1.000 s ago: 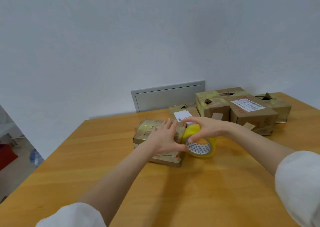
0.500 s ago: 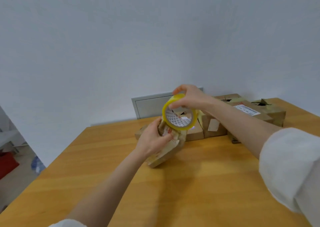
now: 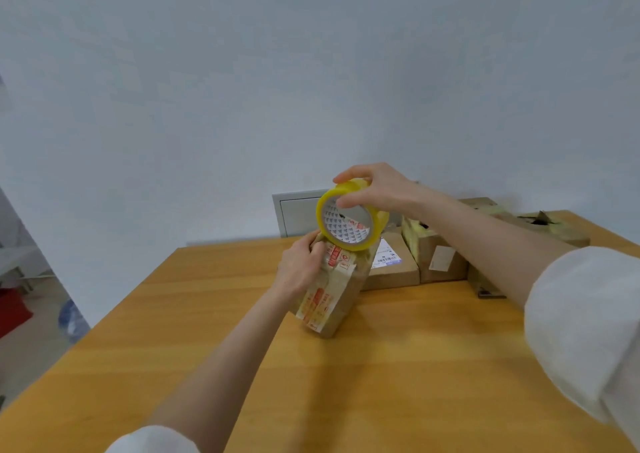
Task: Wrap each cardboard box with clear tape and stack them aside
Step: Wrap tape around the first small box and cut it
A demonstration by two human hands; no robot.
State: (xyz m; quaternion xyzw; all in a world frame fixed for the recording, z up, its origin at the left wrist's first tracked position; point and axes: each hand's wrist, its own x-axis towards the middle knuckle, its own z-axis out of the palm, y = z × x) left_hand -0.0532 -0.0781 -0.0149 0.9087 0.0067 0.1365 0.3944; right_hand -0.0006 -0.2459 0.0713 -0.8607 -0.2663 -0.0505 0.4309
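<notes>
Box (image 3: 330, 293) stands tilted on the table (image 3: 398, 366), gripped by the left hand (image 3: 300, 266); the right hand (image 3: 375, 189) grips the tape roll (image 3: 349, 220) above it.

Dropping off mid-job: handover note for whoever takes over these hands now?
Left hand grips the upper end of the tilted box, its lower edge on the table.
Right hand holds the yellow tape roll just above it.
Other boxes sit side by side at the table's far side.
Done: box and roll in hand.
Left: wrap this box, set it aside, then the rest. Whether tape is stuck on yet cannot be told.
</notes>
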